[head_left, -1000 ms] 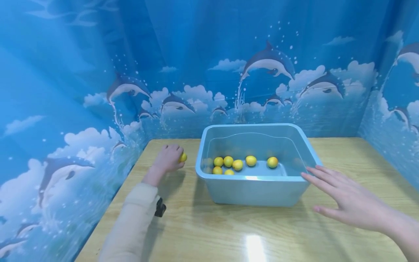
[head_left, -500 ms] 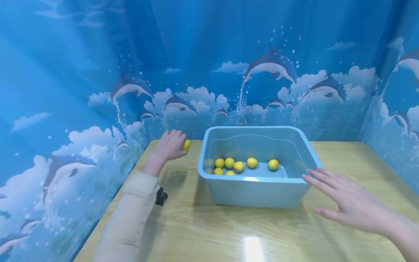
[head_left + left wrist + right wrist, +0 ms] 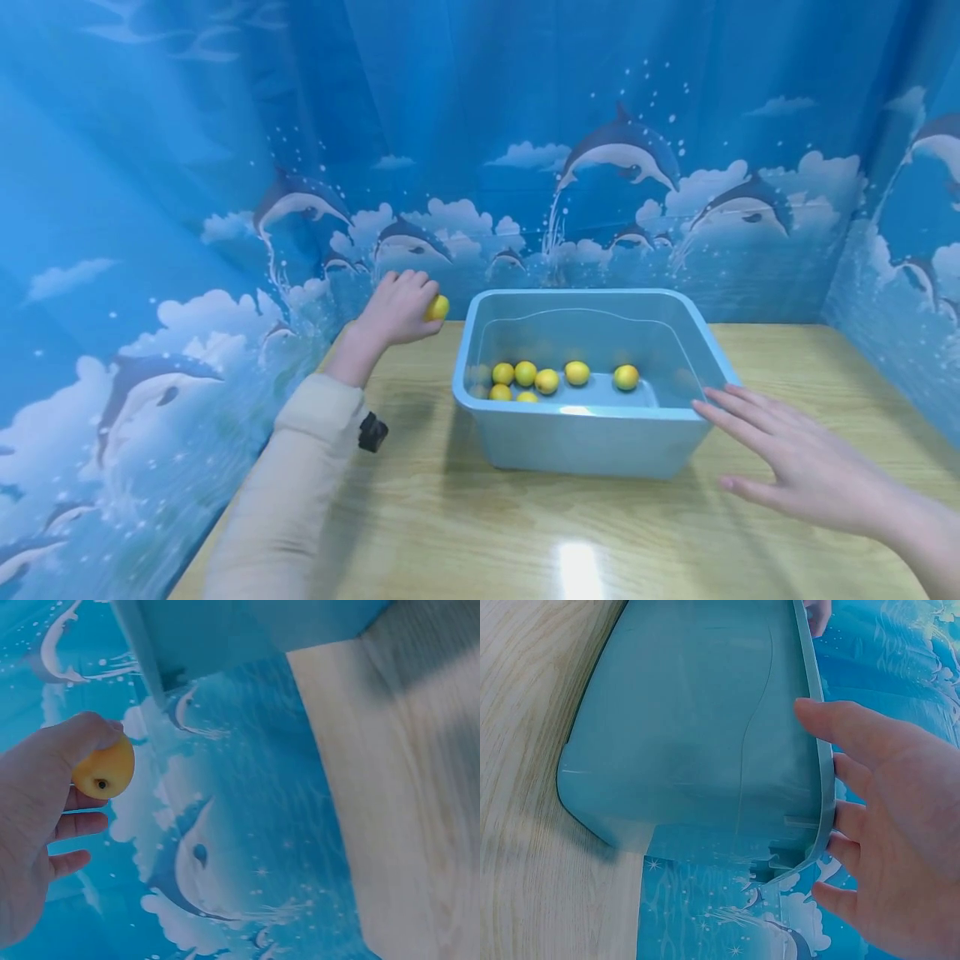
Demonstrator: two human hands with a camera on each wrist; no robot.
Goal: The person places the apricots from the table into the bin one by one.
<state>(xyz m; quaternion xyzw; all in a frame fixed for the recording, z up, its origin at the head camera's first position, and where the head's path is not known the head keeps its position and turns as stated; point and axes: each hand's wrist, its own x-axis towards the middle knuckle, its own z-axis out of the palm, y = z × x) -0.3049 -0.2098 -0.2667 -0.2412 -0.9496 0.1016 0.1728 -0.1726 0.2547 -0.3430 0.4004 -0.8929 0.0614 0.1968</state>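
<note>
My left hand (image 3: 399,310) holds a small round yellow fruit (image 3: 438,307) above the table, left of the blue plastic tub (image 3: 588,437). In the left wrist view, thumb and forefinger pinch this fruit (image 3: 111,771), which has a dark stem spot; the other fingers are loosely bent. Several more yellow fruits (image 3: 547,382) lie on the tub's floor, mostly toward its left side. My right hand (image 3: 802,462) has its fingers extended at the tub's front right corner. In the right wrist view, the fingertips and thumb of this hand (image 3: 904,802) are at the rim.
A pale wooden table (image 3: 465,533) carries the tub. Blue curtains (image 3: 465,125) printed with dolphins rise behind the table and along both sides. A black device (image 3: 372,432) shows at my left wrist.
My left hand has lifted the yellow fruit from near the tabletop, moving up and slightly right toward the tub. The right hand has stayed at the rim.
</note>
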